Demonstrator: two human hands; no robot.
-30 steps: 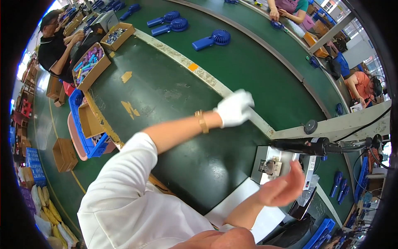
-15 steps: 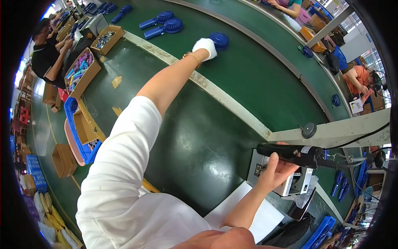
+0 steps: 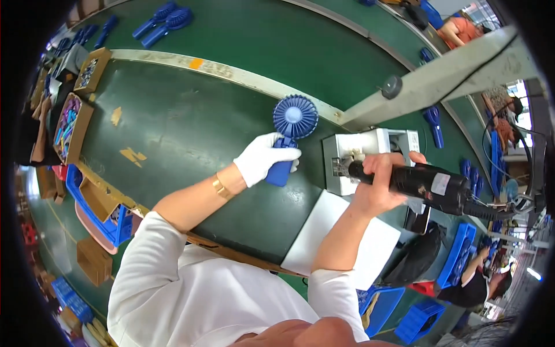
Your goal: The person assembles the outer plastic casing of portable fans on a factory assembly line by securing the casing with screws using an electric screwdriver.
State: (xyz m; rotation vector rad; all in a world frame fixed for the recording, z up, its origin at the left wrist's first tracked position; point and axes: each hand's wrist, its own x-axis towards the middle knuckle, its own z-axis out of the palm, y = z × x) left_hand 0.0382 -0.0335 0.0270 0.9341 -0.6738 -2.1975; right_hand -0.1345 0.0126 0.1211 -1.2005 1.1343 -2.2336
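My left hand (image 3: 258, 160), in a white glove, grips a blue handheld fan (image 3: 295, 115) by its handle over the dark green worktable (image 3: 191, 127). The round fan head points away from me. My bare right hand (image 3: 377, 184) is wrapped round a black electric screwdriver (image 3: 433, 185), which lies nearly level with its cable running off to the right. The tip end of the screwdriver is at the front of a white boxy screw feeder (image 3: 370, 140); whether it touches cannot be made out. A white sheet (image 3: 370, 246) lies below my right forearm.
Beyond a pale rail (image 3: 248, 75) runs a green conveyor belt (image 3: 260, 34) carrying more blue fans (image 3: 173, 20). A slanting metal beam (image 3: 428, 84) rises behind the feeder. A carton of colourful parts (image 3: 72, 127) and a blue bin (image 3: 118, 222) stand left. Co-workers sit around.
My left hand has come back from the belt with a blue fan and holds it over the table. My right hand has brought the screwdriver's tip end to the feeder. The view has turned right.
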